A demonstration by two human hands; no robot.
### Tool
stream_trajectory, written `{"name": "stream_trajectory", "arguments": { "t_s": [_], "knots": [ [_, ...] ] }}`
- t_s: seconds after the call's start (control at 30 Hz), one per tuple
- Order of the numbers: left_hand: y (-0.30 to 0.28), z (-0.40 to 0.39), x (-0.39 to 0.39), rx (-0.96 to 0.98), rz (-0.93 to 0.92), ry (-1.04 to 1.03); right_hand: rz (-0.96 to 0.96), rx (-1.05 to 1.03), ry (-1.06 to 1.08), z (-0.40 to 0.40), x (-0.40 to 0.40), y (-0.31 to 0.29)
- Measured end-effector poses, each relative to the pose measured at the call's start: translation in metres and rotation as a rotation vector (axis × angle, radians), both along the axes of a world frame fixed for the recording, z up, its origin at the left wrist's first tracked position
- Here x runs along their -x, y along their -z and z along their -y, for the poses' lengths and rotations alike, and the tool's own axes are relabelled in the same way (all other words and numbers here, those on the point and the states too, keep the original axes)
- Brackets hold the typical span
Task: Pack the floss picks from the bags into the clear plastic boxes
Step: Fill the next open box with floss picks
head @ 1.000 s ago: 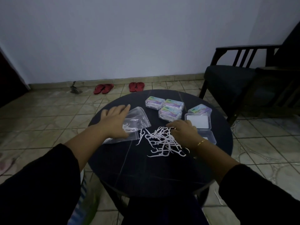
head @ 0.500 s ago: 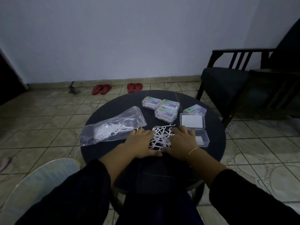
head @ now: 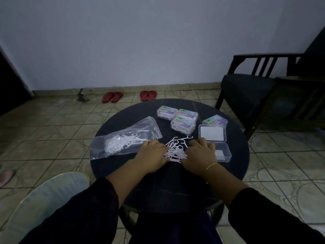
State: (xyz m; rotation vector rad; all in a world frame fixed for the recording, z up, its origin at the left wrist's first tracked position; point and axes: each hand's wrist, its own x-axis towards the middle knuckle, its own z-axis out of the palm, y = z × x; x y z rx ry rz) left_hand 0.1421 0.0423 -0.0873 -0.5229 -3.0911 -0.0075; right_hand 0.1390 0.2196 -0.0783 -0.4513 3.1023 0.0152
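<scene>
A loose pile of white floss picks point(head: 175, 148) lies mid-table on the dark round table point(head: 175, 184). My left hand point(head: 153, 153) lies palm down against the pile's left side and my right hand point(head: 202, 152) against its right side, squeezing the picks between them. A clear zip bag point(head: 123, 138) with more picks inside lies to the left, touching my left fingertips. An open clear plastic box point(head: 222, 153) sits just right of my right hand, its lid point(head: 212, 132) folded back behind it.
Several closed, filled boxes with coloured labels point(head: 182, 123) stand at the table's far side. A dark armchair point(head: 255, 95) is at the right, and a pale chair seat point(head: 44, 199) at the lower left. Red sandals point(head: 112, 96) lie by the wall.
My left hand left the bag and came to the pile. Both hands pushed the spread picks into a tighter heap between them. The bag now lies flat at the left.
</scene>
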Motion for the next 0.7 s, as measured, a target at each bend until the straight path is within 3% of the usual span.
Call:
{"name": "stream_trajectory", "arguments": {
  "t_s": [0.7],
  "knots": [
    [-0.002,-0.012,0.006,0.035,-0.061,-0.072,-0.11,0.095,0.102,-0.023,0.004,-0.03]
  ]
}}
